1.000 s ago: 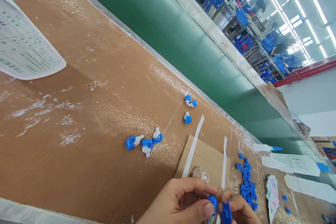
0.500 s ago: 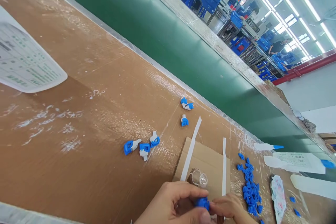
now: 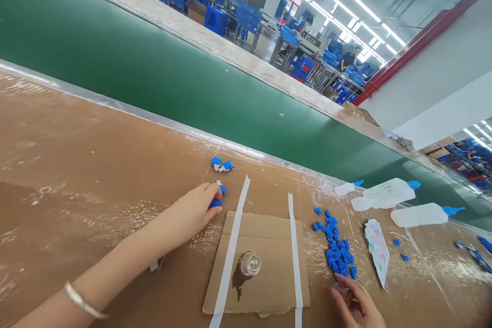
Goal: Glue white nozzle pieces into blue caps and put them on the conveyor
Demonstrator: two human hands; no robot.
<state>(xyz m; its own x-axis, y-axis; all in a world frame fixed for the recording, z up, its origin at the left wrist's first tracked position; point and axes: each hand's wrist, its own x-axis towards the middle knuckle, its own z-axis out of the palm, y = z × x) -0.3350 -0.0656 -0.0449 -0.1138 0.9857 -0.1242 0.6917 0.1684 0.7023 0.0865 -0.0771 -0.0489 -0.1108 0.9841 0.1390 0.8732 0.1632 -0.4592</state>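
My left hand [image 3: 200, 205] reaches out over the brown table, its thumb and fingers closed on a small blue part [image 3: 216, 203]. Right beside those fingertips is another small blue-and-white part [image 3: 222, 189], and a little farther back rests a cluster of blue-and-white parts [image 3: 222, 165]. My right hand [image 3: 355, 300] has its thumb and fingers apart at the near edge of a pile of small blue parts [image 3: 340, 256]. Nothing shows between its fingers. Between my hands a small clear round container [image 3: 250, 264] stands on a cardboard sheet [image 3: 274, 246].
White tape strips [image 3: 232, 241] cross the cardboard. White bottles with blue tips [image 3: 418, 214] lie at the right, near a patterned scrap [image 3: 377, 251] and loose blue pieces. A green panel [image 3: 246, 102] runs along the table's back. Beyond it, people work among blue bins.
My hands, together on a blue part before, have separated. The left went out left to the blue-and-white parts; the right came to the blue pile. The view has turned to the right.
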